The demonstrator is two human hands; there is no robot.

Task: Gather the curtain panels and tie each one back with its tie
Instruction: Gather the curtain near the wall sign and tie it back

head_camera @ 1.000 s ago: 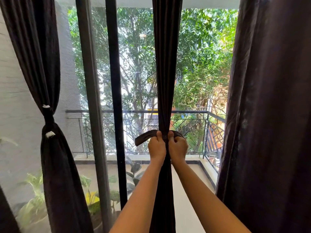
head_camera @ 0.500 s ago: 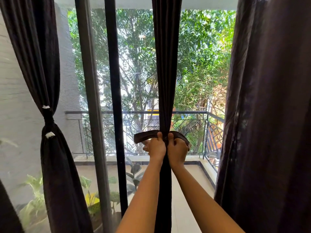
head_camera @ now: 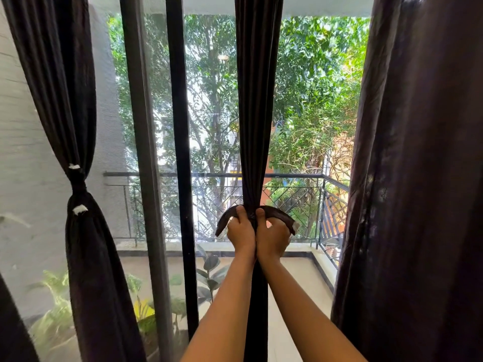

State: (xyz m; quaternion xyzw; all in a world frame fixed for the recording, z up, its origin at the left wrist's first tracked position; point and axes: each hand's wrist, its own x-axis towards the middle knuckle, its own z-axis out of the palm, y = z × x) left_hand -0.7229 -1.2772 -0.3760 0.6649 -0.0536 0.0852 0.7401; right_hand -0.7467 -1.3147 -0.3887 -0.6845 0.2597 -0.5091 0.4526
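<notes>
At middle panel [head_camera: 257,100]: left hand [head_camera: 240,231], right hand [head_camera: 273,237] each grasp tie [head_camera: 281,216] end; tie's middle hidden behind panel.

The gathered fabric curtain panel [head_camera: 257,100] and the curved fabric tie [head_camera: 278,213] are both showing plain dark brown. Left of that panel, the tied dark curtain [head_camera: 86,257] is wearing two white tabs [head_camera: 79,209]; behind it, the black metal railing [head_camera: 292,194] is showing a diamond lattice.

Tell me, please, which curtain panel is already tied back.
The left panel, cinched at its waist; the middle panel is not yet fastened, the right panel hangs loose.
</notes>
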